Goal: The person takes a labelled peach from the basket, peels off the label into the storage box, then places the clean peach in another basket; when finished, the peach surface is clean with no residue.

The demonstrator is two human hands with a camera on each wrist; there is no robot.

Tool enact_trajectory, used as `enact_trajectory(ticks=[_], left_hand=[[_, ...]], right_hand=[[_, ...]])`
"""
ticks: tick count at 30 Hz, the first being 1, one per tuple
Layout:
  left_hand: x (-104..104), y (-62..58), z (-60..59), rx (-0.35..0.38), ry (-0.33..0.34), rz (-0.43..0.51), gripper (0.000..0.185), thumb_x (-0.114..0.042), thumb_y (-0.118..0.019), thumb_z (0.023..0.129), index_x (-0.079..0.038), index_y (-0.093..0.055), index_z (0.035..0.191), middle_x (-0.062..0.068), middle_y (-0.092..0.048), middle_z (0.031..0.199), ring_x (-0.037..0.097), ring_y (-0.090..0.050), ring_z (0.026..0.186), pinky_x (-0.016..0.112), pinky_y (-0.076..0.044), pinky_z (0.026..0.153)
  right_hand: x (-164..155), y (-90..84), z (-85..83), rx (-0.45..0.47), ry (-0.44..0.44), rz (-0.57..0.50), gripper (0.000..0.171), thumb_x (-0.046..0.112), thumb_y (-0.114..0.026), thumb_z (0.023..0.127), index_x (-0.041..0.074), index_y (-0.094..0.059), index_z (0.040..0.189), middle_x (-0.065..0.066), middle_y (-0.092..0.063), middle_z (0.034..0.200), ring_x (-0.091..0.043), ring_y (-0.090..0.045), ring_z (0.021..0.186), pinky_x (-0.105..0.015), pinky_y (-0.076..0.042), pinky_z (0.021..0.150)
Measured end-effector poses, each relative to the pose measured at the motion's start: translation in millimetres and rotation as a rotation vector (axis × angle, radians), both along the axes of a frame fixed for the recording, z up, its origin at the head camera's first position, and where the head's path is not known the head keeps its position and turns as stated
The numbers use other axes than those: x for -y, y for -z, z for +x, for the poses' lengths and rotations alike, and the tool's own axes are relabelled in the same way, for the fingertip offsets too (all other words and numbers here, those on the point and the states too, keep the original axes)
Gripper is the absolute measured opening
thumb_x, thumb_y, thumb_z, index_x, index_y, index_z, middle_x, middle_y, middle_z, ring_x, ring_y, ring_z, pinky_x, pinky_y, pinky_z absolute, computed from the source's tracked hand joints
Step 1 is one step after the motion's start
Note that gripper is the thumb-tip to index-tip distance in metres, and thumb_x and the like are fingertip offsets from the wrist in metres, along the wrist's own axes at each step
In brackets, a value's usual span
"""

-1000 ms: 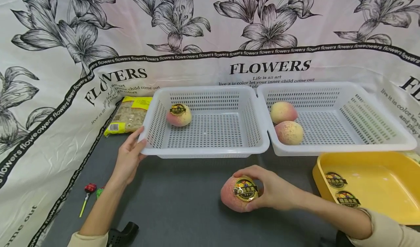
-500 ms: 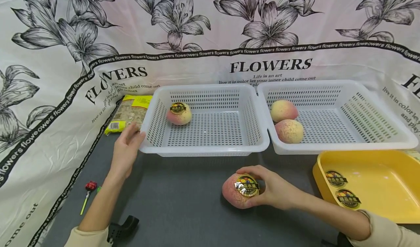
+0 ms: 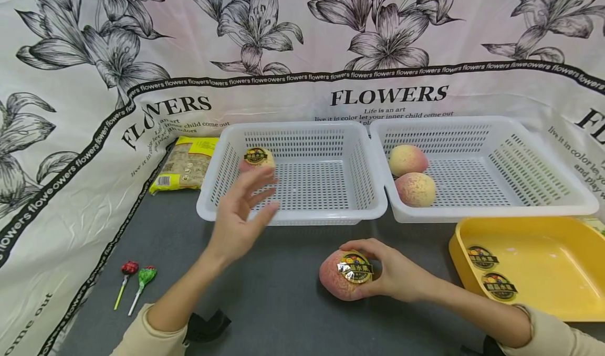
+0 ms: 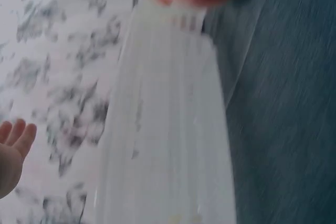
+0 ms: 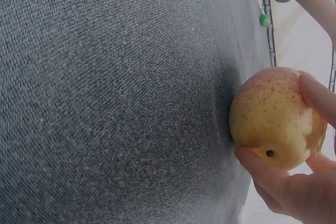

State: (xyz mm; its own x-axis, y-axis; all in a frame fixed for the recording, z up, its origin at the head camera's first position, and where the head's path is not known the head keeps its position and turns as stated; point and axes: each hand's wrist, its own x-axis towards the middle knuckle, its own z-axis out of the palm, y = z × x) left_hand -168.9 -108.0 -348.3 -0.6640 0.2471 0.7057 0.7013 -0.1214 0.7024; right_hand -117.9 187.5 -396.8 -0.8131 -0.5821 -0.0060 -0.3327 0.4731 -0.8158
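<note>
Pink-and-yellow peach (image 3: 341, 280) with a gold sticker (image 3: 355, 267) sits on the grey mat, the right hand (image 3: 394, 275) curled around it. The left hand (image 3: 242, 214) hovers with fingers spread, holding nothing (blurred), before the left white basket (image 3: 302, 217). Best to keep that grip gentle and the sticker facing up

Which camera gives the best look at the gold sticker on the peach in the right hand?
The head view. There the gold sticker faces the camera on the peach that the right hand holds. The right wrist view shows only the peach's unstickered underside and fingertips. The left wrist view is blurred and shows no sticker.
</note>
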Motion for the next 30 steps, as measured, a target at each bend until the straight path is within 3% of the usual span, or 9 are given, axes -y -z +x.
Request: enact_trajectory(ticks=[3,5,9,12,18,21,23,27,30], left_hand=[[-21.8,13.1,11.0,0.057,0.137,-0.148,0.056,-0.016,-0.071,0.088,0.008,-0.046,0.132,0.015,-0.049,0.131,0.032,-0.05,0.118,0.043,-0.045,0.093],[-32.9,25.6,17.5,0.118,0.184,-0.287,0.058,-0.011,-0.074,0.085,0.0,-0.047,0.135,0.013,-0.047,0.134,0.028,-0.047,0.122,0.04,-0.045,0.093],[-48.3,50.8,25.3,0.203,0.198,-0.594,0.074,-0.019,-0.081,0.078,-0.011,-0.043,0.141,0.005,-0.04,0.142,0.019,-0.039,0.128,0.037,-0.042,0.097],[-55.2,64.4,26.3,0.247,0.207,-0.726,0.082,-0.026,-0.083,0.076,-0.014,-0.04,0.144,0.003,-0.037,0.144,0.017,-0.036,0.13,0.036,-0.041,0.098],[-60.5,72.2,22.7,0.423,0.326,-0.635,0.081,-0.016,-0.083,0.076,-0.015,-0.04,0.144,0.003,-0.038,0.141,0.021,-0.039,0.127,0.026,-0.043,0.092],[-61.3,72.0,21.4,0.433,0.35,-0.619,0.078,-0.014,-0.083,0.076,-0.013,-0.043,0.142,0.003,-0.04,0.139,0.02,-0.041,0.125,0.024,-0.043,0.092],[-61.4,72.3,21.1,0.435,0.351,-0.614,0.075,-0.015,-0.083,0.075,-0.012,-0.046,0.14,0.002,-0.044,0.136,0.017,-0.044,0.122,0.024,-0.044,0.091],[-61.8,73.8,21.6,0.426,0.338,-0.603,0.07,-0.014,-0.085,0.073,-0.011,-0.052,0.135,0.001,-0.051,0.129,0.012,-0.049,0.115,0.024,-0.045,0.089],[-62.5,74.7,23.0,0.421,0.327,-0.599,0.069,-0.014,-0.085,0.073,-0.01,-0.053,0.134,0.001,-0.052,0.128,0.01,-0.049,0.114,0.023,-0.046,0.088]], right_hand=[[-0.1,1.4,-0.2,-0.002,-0.002,-0.005,0.069,0.036,-0.082,0.075,0.014,-0.051,0.133,-0.001,-0.053,0.124,-0.017,-0.05,0.11,-0.037,-0.041,0.097],[-0.1,2.2,-0.3,-0.005,-0.004,-0.009,0.07,0.036,-0.082,0.075,0.013,-0.051,0.133,-0.001,-0.053,0.125,-0.018,-0.051,0.111,-0.037,-0.042,0.096],[0.0,3.0,0.5,-0.011,-0.002,-0.012,0.071,0.037,-0.082,0.075,0.01,-0.051,0.133,-0.003,-0.053,0.123,-0.023,-0.052,0.113,-0.038,-0.043,0.095],[-0.5,3.5,1.4,-0.012,0.0,-0.016,0.071,0.036,-0.082,0.075,0.008,-0.05,0.132,-0.005,-0.052,0.123,-0.028,-0.051,0.114,-0.043,-0.044,0.094],[-8.3,0.9,1.2,0.038,0.017,-0.04,0.071,0.032,-0.082,0.076,0.007,-0.048,0.134,-0.009,-0.051,0.128,-0.034,-0.049,0.116,-0.039,-0.049,0.086],[-16.0,-7.5,-0.9,0.103,0.066,-0.018,0.066,0.03,-0.078,0.081,0.006,-0.048,0.134,-0.013,-0.051,0.129,-0.036,-0.05,0.116,-0.038,-0.052,0.081],[-21.5,-14.3,-3.9,0.204,0.109,-0.018,0.059,0.031,-0.072,0.087,0.004,-0.049,0.133,-0.015,-0.055,0.124,-0.036,-0.053,0.111,-0.04,-0.052,0.079],[-30.0,-24.8,-10.0,0.552,0.195,-0.136,0.05,0.033,-0.057,0.097,-0.003,-0.05,0.131,-0.016,-0.059,0.11,-0.03,-0.058,0.101,-0.043,-0.053,0.076],[-34.6,-25.9,-12.6,0.728,0.188,-0.214,0.048,0.033,-0.051,0.1,-0.005,-0.051,0.128,-0.016,-0.06,0.104,-0.027,-0.06,0.096,-0.045,-0.053,0.076]])
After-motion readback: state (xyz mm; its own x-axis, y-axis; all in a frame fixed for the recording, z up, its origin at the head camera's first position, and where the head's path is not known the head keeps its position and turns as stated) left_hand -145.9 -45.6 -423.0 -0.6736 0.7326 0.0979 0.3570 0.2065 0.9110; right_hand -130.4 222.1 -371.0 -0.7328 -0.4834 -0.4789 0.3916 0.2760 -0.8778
